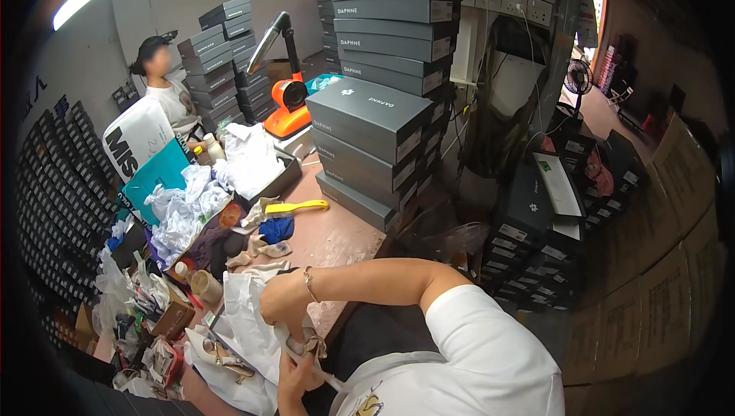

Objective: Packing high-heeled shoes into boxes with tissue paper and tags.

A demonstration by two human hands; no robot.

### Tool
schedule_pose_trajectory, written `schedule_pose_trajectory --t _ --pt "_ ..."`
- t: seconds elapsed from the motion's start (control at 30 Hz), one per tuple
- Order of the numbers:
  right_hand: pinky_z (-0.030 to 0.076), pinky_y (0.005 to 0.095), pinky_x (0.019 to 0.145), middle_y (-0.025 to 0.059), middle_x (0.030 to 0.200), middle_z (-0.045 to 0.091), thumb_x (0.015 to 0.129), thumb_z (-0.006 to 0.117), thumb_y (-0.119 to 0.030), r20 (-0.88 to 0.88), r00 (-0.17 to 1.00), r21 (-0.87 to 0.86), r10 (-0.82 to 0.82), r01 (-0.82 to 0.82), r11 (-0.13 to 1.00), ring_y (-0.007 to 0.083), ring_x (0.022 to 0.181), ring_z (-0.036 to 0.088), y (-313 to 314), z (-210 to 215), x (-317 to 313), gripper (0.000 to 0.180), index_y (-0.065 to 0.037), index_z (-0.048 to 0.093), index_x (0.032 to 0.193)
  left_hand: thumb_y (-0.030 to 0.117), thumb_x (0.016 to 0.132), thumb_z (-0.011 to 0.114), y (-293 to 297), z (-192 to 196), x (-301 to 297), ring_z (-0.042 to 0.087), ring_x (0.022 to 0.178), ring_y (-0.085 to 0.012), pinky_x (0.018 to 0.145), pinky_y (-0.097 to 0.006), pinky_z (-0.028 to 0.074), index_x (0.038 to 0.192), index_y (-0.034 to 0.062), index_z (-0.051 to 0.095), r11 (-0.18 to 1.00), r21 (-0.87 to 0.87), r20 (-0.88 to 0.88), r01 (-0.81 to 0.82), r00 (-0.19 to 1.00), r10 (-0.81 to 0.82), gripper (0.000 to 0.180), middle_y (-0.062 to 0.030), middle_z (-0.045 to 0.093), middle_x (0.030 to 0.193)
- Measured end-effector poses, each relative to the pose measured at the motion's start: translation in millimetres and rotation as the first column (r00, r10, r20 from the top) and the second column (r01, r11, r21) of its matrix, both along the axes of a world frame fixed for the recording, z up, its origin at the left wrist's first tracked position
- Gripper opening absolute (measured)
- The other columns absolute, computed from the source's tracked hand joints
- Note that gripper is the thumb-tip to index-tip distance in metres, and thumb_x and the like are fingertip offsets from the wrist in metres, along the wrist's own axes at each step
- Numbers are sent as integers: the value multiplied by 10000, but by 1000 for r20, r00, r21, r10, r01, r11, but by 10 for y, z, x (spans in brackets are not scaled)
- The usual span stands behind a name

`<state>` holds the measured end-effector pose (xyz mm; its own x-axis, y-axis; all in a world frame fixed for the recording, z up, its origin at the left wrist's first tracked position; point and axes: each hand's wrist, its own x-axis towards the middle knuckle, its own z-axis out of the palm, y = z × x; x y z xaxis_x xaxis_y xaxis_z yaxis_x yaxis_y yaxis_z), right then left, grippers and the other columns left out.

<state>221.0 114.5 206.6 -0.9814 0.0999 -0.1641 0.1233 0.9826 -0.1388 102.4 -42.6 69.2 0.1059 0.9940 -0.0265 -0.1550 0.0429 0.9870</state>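
Observation:
In front of my body, my left hand (295, 376) is closed on a beige shoe (312, 343) with a bow-like knot, only partly visible. My right hand (283, 300), with a bracelet at its wrist, bends down over the same shoe from above. Its fingers are curled and mostly hidden, so whatever they grip does not show. White wrapping paper (249, 309) spreads beside my right hand. Pale shoes with gold-coloured trim (222, 358) lie on paper left of my left hand.
A yellow-handled brush (297, 206), a blue cloth (276, 231) and a jar (205, 287) lie beyond my hands. Crumpled white paper (187, 205) fills a box. An orange lamp-like device (288, 106) stands near grey shoeboxes (367, 121). Another person (172, 98) is across the table.

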Motion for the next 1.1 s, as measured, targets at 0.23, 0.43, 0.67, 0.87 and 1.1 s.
schedule_pose_trajectory --t 0.23,0.43,0.67,0.87,1.1 --pt "422 353 710 60 863 566 727 634 -276 -349 933 50 -89 113 992 228 861 570 -317 -867 -378 232 -93 622 871 685 878 426 -67 -207 -66 653 808 -268 713 -440 547 1290 153 470 896 -388 623 -215 655 427 674 -114 627 1058" --pt "482 402 706 166 884 644 795 598 -180 -379 899 -560 -219 -34 828 327 822 618 -532 -1079 -401 269 -16 619 1008 543 958 400 -295 -659 -388 626 921 -310 718 -469 557 1281 139 463 1000 1 945 -7 327 1 521 -104 614 1103" --pt "494 394 631 204 754 654 820 577 -185 -379 872 -677 -311 -32 735 313 665 642 -485 -1164 -512 255 39 668 900 438 972 454 -296 -459 -292 606 929 -261 776 -372 536 1162 91 550 969 -238 806 -64 544 234 407 -69 626 1012" --pt "519 388 624 220 859 665 764 626 -165 -65 963 -800 -261 107 591 293 767 670 -454 -1038 -429 294 25 639 988 463 920 506 -359 -248 -203 599 1003 -295 826 -428 522 1200 115 530 854 -439 453 -280 751 479 447 -108 622 1068" --pt "479 428 731 180 966 597 724 684 -203 -383 820 -725 -425 18 688 376 893 598 -661 -1303 -454 425 -22 544 1082 594 903 441 -428 -637 -514 646 881 -260 652 -439 573 1258 156 502 840 -419 451 -345 724 522 567 -106 622 1064"
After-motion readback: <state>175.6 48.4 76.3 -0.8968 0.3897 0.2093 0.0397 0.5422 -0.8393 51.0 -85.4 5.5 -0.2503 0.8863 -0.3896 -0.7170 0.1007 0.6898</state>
